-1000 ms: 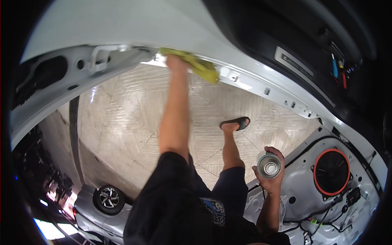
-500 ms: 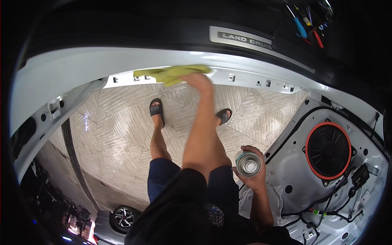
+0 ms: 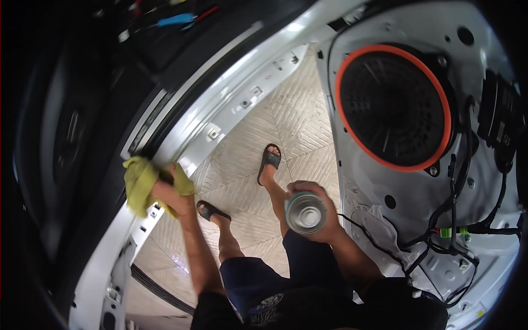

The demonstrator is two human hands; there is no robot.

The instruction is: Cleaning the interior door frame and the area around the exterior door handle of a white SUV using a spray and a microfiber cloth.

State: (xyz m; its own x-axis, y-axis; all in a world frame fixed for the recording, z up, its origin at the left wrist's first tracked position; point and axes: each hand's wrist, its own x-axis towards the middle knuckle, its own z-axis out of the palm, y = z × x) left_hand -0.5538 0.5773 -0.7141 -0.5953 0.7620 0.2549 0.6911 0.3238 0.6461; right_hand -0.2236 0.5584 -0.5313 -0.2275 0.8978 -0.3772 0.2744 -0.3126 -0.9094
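My left hand (image 3: 175,192) grips a crumpled yellow-green cloth (image 3: 138,181) against the white metal door sill (image 3: 192,127) of a car, just beside the black interior trim (image 3: 99,110); the hand is slightly blurred. My right hand (image 3: 324,228) is wrapped round a metal can (image 3: 306,212) with a teal side, whose round silver end faces up toward the camera. The can is held over my leg, left of the stripped door.
The open door's bare panel (image 3: 374,198) fills the right side, with an orange-rimmed speaker (image 3: 391,107), black wiring and a control box (image 3: 498,110). Tools (image 3: 175,21) lie inside the car at top left. Below is patterned tile flooring (image 3: 297,121) with my sandalled feet.
The view has swung round, bringing the door panel larger and higher on the right. My left hand has moved the cloth along the sill and now sits at left; the can stays in my right hand.
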